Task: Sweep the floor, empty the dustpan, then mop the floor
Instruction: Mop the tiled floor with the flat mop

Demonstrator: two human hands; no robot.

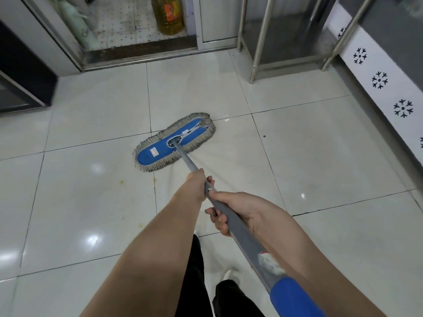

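Mop head point(174, 141) flat on the floor point(91, 99) at mid-frame, long axis slanted from 8 o'clock to 2 o'clock. Oblong with rounded ends, blue cloth top, grey stringy fringe all round, small white label near the 8 o'clock end. Grey pole point(231, 219) joined at the head's middle and running out toward 5 o'clock: smooth, round, ending in a blue sleeve point(295, 298) at the bottom edge, with a ragged white patch of tape point(270, 263) just before that sleeve. Left hand point(198, 184) wrapped round the pole nearer the head. Right hand point(231, 209) wrapped round it just behind, fingers curled under; both hands close together.

Large glossy pale tiles underfoot, dark grout lines, spots of lamp glare. Open tile on every side of the head, most of it toward 9 and 3 o'clock. Small yellow stains point(121, 181) at 7 o'clock of the head; a dark speck point(264, 136) at 3 o'clock.

At 12 o'clock, a dark grimy door sill point(137, 53); beyond it a speckled floor and a big bottle point(168, 14) of yellow liquid. At 1 o'clock, thin round metal legs point(263, 42) standing on the tile. From 2 to 3 o'clock, a white wall panel point(366, 69) with black snowflake-like marks. At 10 o'clock, a dark boxy cabinet point(23, 72), blurred. At 6 o'clock, black trousers point(194, 271) and a pale shoe point(231, 275).
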